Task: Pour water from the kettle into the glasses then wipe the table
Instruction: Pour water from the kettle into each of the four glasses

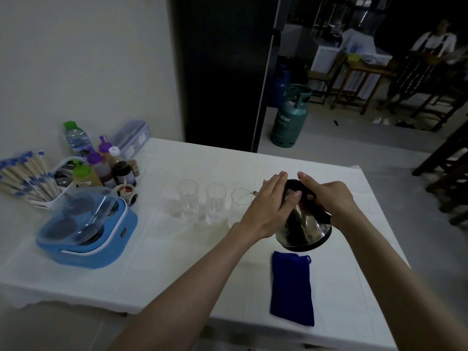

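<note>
**Kettle tipped at the third glass**

The kettle (302, 219), shiny steel with a black lid and handle, is lifted off the table (177, 262) and tilted, its spout at the rim of the glass nearest to it (240, 204). Whether water is running cannot be made out.

Right hand (328, 196): closed around the kettle's black handle, carrying it.

Left hand (269, 207): open and flat, fingers straight and together, palm pressed against the kettle's lid and upper side. It steadies the kettle and grips nothing.

Three clear glasses stand upright in a row beside the kettle. The middle glass (215, 202) is next to the nearest one; the far glass (188, 200) is last in the row. They are close but apart. Water level in them is too hard to read.

A folded blue cloth (292, 291) lies flat on the table just below the kettle, toward the person, untouched.

Well beyond the far glass from the kettle: a blue cooker with a clear lid (84, 230), a cluster of sauce bottles (109, 168), a water bottle (75, 136) and a holder of wrapped chopsticks (25, 176).
</note>
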Demonstrator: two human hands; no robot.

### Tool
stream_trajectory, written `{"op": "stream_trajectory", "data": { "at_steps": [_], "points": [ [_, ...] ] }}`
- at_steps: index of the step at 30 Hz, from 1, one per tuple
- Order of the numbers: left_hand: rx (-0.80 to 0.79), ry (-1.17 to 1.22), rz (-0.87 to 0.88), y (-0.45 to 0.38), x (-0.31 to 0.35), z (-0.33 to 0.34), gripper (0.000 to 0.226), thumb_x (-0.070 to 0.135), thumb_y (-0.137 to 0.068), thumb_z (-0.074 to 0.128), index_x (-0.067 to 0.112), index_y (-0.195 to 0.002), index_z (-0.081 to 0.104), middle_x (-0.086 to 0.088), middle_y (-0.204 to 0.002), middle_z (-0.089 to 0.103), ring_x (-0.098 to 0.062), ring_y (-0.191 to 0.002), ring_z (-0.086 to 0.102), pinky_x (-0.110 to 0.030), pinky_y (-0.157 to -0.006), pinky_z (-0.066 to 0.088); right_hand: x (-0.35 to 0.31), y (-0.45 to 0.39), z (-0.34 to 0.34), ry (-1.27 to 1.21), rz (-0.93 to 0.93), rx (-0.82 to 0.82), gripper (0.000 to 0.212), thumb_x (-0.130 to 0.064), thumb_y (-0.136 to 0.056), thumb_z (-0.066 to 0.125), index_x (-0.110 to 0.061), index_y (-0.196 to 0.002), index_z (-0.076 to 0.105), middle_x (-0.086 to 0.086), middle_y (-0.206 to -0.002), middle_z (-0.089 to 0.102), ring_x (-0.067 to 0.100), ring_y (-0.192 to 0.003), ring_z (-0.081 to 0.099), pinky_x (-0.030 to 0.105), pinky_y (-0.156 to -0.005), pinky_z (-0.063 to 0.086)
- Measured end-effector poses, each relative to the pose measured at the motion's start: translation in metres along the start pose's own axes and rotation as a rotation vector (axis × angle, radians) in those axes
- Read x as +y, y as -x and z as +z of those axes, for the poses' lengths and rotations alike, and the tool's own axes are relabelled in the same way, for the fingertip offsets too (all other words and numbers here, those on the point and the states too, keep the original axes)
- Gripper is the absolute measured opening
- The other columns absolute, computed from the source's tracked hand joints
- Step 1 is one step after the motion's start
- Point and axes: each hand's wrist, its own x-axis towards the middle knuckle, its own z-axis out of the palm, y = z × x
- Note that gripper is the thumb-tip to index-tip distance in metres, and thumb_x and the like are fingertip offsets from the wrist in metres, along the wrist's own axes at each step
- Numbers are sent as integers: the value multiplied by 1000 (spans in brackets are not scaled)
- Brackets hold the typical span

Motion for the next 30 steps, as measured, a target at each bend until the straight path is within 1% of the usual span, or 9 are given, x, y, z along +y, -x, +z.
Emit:
{"op": "stream_trajectory", "data": {
  "at_steps": [3,9,13,16,20,23,27,30],
  "points": [
    [0,3,3,0,0,-1,65,51,-102,29,18,-157,12,2,-164,11,-12,-150,2,-29,-118,1,-1,1,1,0,0,1,65,-69,-76,71,-4,-67,73,13,-74,72,36,-83,71,50,-88,58],
    [-3,4,7,0,-1,-2,66,50,-102,29,18,-157,13,1,-164,12,-12,-150,2,-23,-114,1,-2,2,1,4,2,0,66,-69,-75,71,-4,-68,73,14,-74,73,37,-83,71,51,-88,57],
    [0,4,12,-2,-2,0,67,52,-102,29,17,-157,13,1,-164,13,-12,-150,3,-25,-115,2,-3,2,0,18,2,3,67,-70,-76,70,-3,-68,73,13,-75,73,35,-83,71,51,-89,57],
    [0,0,21,-2,-3,0,68,53,-101,28,18,-157,12,1,-164,13,-12,-151,3,-30,-120,4,-4,3,0,19,3,6,66,-69,-76,70,-4,-67,73,12,-73,72,36,-84,70,51,-88,57],
    [-10,6,9,-1,-3,-1,67,52,-102,29,18,-157,12,2,-164,11,-12,-150,1,-27,-117,1,-2,2,0,13,6,2,65,-69,-76,71,-5,-66,73,11,-73,71,35,-84,70,52,-89,57],
    [-8,8,11,-1,-3,0,67,51,-102,29,17,-157,11,1,-164,11,-12,-151,2,-28,-119,1,-2,2,0,17,5,2,65,-70,-75,71,-5,-66,73,12,-74,72,35,-83,70,52,-89,57],
    [-10,11,11,-1,-3,-1,67,52,-102,29,18,-157,11,1,-164,11,-13,-151,2,-27,-116,2,-3,3,0,18,0,6,65,-69,-76,71,-5,-64,72,13,-72,71,37,-84,70,51,-88,56],
    [-3,3,19,-2,-5,0,68,53,-101,28,18,-157,12,1,-164,11,-13,-151,3,-30,-120,2,-3,3,1,17,-2,9,65,-68,-76,71,-5,-64,72,13,-73,71,37,-84,70,52,-89,57]
  ]
}}
